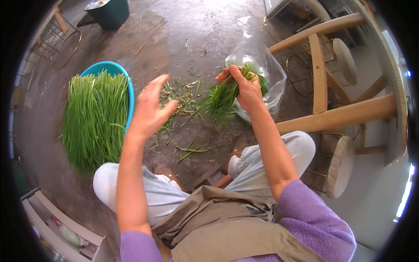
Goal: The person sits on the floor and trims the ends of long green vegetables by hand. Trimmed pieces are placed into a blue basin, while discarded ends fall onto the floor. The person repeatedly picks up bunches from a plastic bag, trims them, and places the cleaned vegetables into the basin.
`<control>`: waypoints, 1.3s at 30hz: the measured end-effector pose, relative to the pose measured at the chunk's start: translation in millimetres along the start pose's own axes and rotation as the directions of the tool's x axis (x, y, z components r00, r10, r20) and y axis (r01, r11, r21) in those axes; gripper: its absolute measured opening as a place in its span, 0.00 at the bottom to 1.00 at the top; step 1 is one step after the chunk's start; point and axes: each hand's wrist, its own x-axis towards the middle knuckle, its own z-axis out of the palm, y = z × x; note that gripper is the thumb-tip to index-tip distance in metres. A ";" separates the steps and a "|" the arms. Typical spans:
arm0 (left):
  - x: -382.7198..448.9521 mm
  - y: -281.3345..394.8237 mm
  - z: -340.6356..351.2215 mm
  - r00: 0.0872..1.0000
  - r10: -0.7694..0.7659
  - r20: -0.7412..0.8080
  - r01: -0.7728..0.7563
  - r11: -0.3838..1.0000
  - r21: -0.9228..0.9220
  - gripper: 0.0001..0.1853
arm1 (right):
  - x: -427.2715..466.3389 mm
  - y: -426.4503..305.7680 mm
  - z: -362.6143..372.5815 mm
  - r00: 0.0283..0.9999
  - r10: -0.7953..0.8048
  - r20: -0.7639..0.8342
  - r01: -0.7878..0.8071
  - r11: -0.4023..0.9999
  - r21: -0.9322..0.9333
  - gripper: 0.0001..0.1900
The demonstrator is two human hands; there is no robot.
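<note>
My right hand [250, 85] grips a bunch of green chives [226, 93], their leaves hanging down to the left. Behind that hand a clear plastic bag [273, 72] stands on the floor with more greens in it. Held in the air with fingers apart, my left hand [150, 109] is slightly blurred and holds nothing. To its left, a large heap of chives [96, 118] lies lined up across a turquoise basin [131, 98], cut ends toward the far rim. Between my hands, trimmed scraps [180, 98] are scattered on the floor.
A wooden table frame [334, 113] rises at the right, with round padded stools [340, 167] under it. A dark green bin [109, 14] stands far left. At the lower left is a shelf unit [65, 222]. Loose leaves [196, 150] lie before my feet.
</note>
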 end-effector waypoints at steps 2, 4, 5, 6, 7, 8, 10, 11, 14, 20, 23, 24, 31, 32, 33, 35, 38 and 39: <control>4.4 21.4 9.9 0.998 0.035 0.042 -0.028 0.986 -0.164 0.40 | -8.6 -7.8 20.1 0.989 0.063 0.133 -0.048 0.993 -0.110 0.11; 9.4 38.6 18.1 0.993 0.049 0.108 -0.021 0.968 -0.251 0.42 | -16.4 -15.8 46.2 0.968 0.070 0.241 -0.021 0.980 -0.199 0.11; 12.4 44.2 20.4 0.984 0.045 0.174 0.010 0.953 -0.304 0.42 | -21.9 -19.8 59.6 0.957 0.060 0.283 -0.011 0.985 -0.171 0.11; 13.3 49.8 23.0 0.977 0.064 0.201 0.013 0.932 -0.362 0.42 | -25.0 -25.0 71.6 0.950 0.045 0.310 -0.001 0.990 -0.143 0.12; 12.0 55.1 26.1 0.977 0.047 0.206 0.063 0.866 -0.496 0.39 | -28.2 -29.1 82.2 0.925 0.022 0.380 0.015 0.996 -0.093 0.12; 11.0 59.3 28.2 0.984 0.040 0.172 0.077 0.779 -0.622 0.35 | -27.7 -35.1 89.1 0.956 0.028 0.294 0.032 0.980 -0.196 0.13; 7.6 65.5 30.6 0.973 0.035 0.228 0.166 0.580 -0.798 0.26 | -31.4 -41.3 95.6 0.953 0.009 0.303 0.031 0.991 -0.128 0.16; 6.3 68.1 32.4 0.940 0.043 0.338 0.280 0.470 -0.837 0.19 | -30.6 -42.0 95.0 0.960 -0.002 0.280 0.045 0.988 -0.148 0.17; 2.2 69.1 35.6 0.922 0.001 0.388 0.341 0.473 -0.812 0.08 | -19.5 -32.6 80.0 0.979 0.043 0.201 -0.039 0.999 -0.023 0.20; -7.0 59.4 5.8 0.878 -0.047 0.476 0.359 0.721 -0.593 0.07 | 41.5 -9.4 21.7 0.999 0.035 -0.036 -0.011 0.855 0.519 0.19; -10.3 47.1 -47.1 0.956 -0.149 0.251 0.224 0.926 -0.305 0.14 | 46.7 5.3 -9.2 0.998 0.047 0.032 -0.056 0.902 0.427 0.18; -13.4 37.3 -71.6 0.948 -0.222 0.227 0.269 0.941 -0.206 0.17 | 43.7 11.4 -18.1 0.993 0.050 0.110 -0.089 0.915 0.392 0.18; -55.5 -116.2 -246.8 0.806 -0.527 -0.270 0.591 0.752 0.292 0.22 | 17.5 52.8 -35.1 0.976 0.216 -0.027 -0.196 0.926 0.324 0.17; -59.6 -144.9 -256.5 0.793 -0.520 -0.318 0.608 0.711 0.353 0.24 | 14.9 56.4 -32.2 0.972 0.231 -0.047 -0.206 0.931 0.302 0.17; -61.5 -172.7 -260.7 0.781 -0.510 -0.360 0.624 0.667 0.408 0.25 | 12.2 59.7 -28.6 0.968 0.244 -0.067 -0.216 0.935 0.281 0.17; -62.1 -221.2 -253.3 0.785 -0.494 -0.375 0.613 0.710 0.347 0.34 | 6.7 65.4 -20.9 0.958 0.271 -0.092 -0.241 0.938 0.251 0.17; -48.5 -270.0 -211.3 0.761 -0.604 -0.236 0.648 0.723 0.239 0.43 | -1.8 73.7 -11.2 0.952 0.296 -0.079 -0.275 0.940 0.203 0.16; -47.2 -276.4 -183.8 0.729 -0.628 -0.271 0.684 0.669 0.290 0.46 | -3.9 76.8 -8.4 0.939 0.324 -0.120 -0.302 0.938 0.167 0.16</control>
